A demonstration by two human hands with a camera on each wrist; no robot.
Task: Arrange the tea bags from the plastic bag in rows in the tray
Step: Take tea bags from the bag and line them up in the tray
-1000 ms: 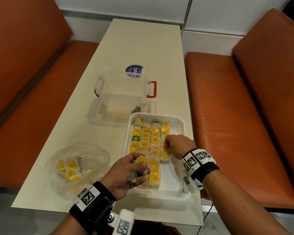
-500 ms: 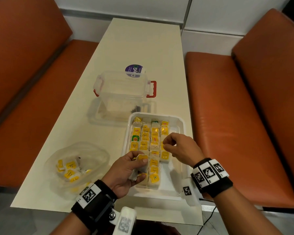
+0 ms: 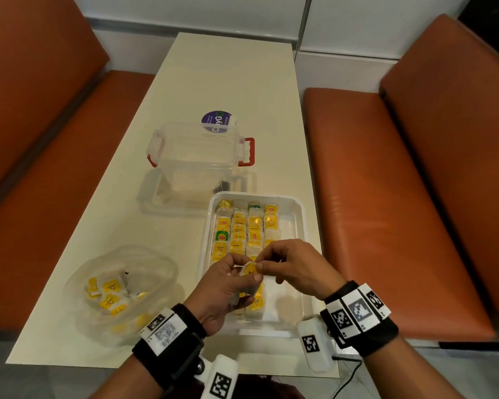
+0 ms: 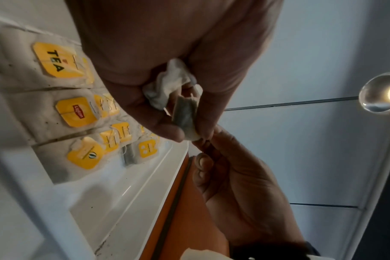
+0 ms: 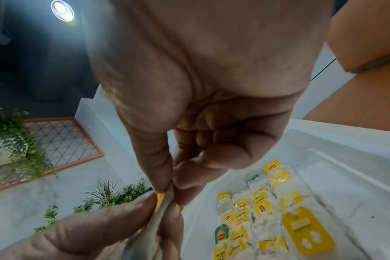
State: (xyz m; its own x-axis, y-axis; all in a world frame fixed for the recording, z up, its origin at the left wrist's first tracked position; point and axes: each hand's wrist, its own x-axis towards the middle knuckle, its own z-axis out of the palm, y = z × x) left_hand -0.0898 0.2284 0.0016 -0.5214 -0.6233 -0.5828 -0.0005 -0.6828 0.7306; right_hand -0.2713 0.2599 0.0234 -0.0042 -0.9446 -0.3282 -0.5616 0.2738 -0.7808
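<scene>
A white tray (image 3: 297, 226) at the table's near right holds rows of yellow-tagged tea bags (image 3: 238, 228). Above its near half my left hand (image 3: 228, 286) grips a small bunch of tea bags (image 4: 174, 88). My right hand (image 3: 288, 266) pinches the top one (image 3: 249, 267) between thumb and forefinger, right against the left fingertips. In the right wrist view that pinch shows on a tea bag's yellow-tagged edge (image 5: 162, 198). The clear plastic bag (image 3: 144, 263) lies left of the tray with several tea bags (image 3: 110, 295) inside.
An open clear plastic box (image 3: 193, 156) with red latches stands just beyond the tray. A purple round sticker (image 3: 216, 120) lies behind it. Orange bench seats (image 3: 386, 197) flank the cream table (image 3: 228, 82) on both sides.
My right hand left the tea bag rows in the tray and came back toward me to meet the left hand. It now pinches the top tea bag of the left hand's bunch.
</scene>
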